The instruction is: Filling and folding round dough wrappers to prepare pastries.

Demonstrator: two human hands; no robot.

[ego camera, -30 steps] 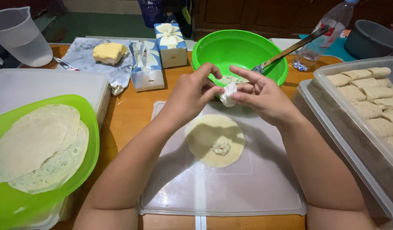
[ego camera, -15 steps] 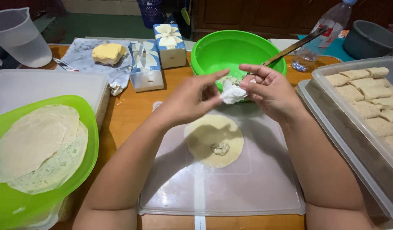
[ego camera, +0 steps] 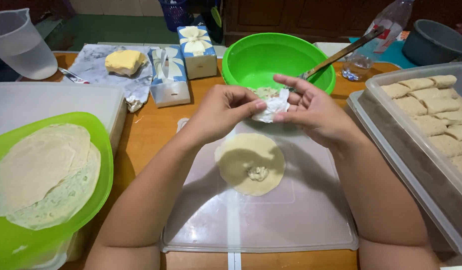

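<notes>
My left hand [ego camera: 222, 109] and my right hand [ego camera: 311, 109] meet above the far edge of a clear plastic lid [ego camera: 296, 220]. Between their fingertips they pinch a crumpled white tissue [ego camera: 272, 106] with some pale filling on it. Below the hands, a round pale wrapper [ego camera: 250, 163] lies flat on the lid, with a small dab of filling [ego camera: 258, 173] near its lower right. Just beyond the hands stands a green bowl [ego camera: 271, 59] with a spoon [ego camera: 341, 52] leaning in it.
A green bowl of stacked wrappers [ego camera: 41, 175] sits at the left on a white container. A clear tub of rolled pieces [ego camera: 431, 112] is at the right. Tissue boxes [ego camera: 170, 75], butter on foil [ego camera: 123, 61], a jug [ego camera: 18, 44] and a bottle [ego camera: 371, 40] stand behind.
Both hands have kept working the tissue in front of the green bowl, shifting slightly right and upward. The wrapper on the lid has not moved.
</notes>
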